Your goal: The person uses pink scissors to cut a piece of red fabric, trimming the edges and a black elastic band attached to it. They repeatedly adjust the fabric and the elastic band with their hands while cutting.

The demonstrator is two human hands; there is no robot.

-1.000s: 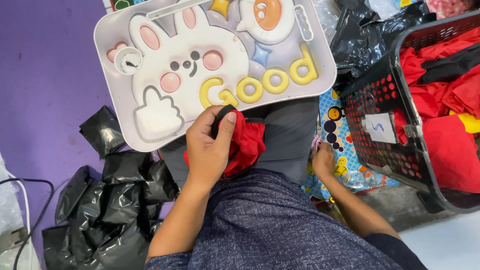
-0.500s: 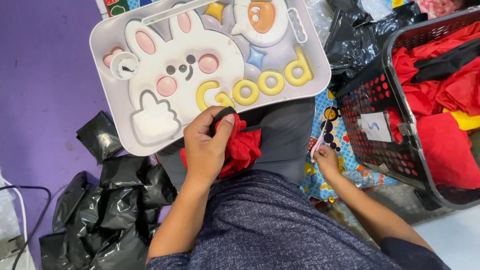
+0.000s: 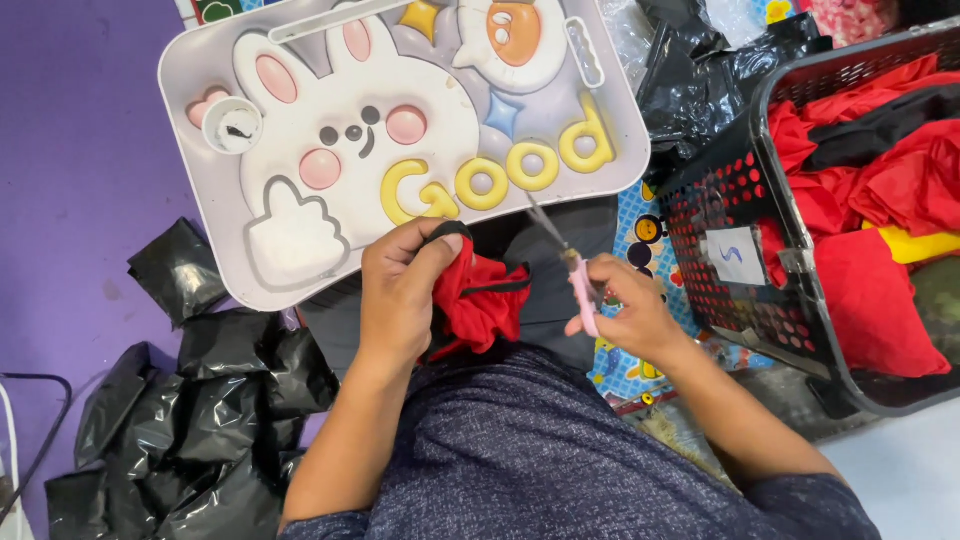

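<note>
- Head view looks down at a person in a dark blue speckled shirt, with both bare arms reaching forward.
- The left hand holds a bunched red cloth with black trim. Its fingers are pressed together on the black edge at the top of the cloth, with the thumb on the near side.
- The red cloth sits over the person's lap, just below the edge of a big tray.
- The right hand holds small scissors with pink handles. Its fingers are curled around the pink handles.
- The thin metal blades point up and away, toward the tray. I cannot tell if the blades are open or shut.
- The scissors are just beside the red cloth but not touching it.
- The big tray is a grey plastic lap tray with a white bunny, a thumbs-up shape and yellow letters. It lies tilted in front of the hands.
- A small round white cup hole is near the tray's left end.
- A black plastic basket with round holes stands on the right. Red, black and yellow cloth pieces are piled inside it.
- Crumpled black plastic bags lie on the purple floor at the left.
- More black bags lie behind the basket.
</note>
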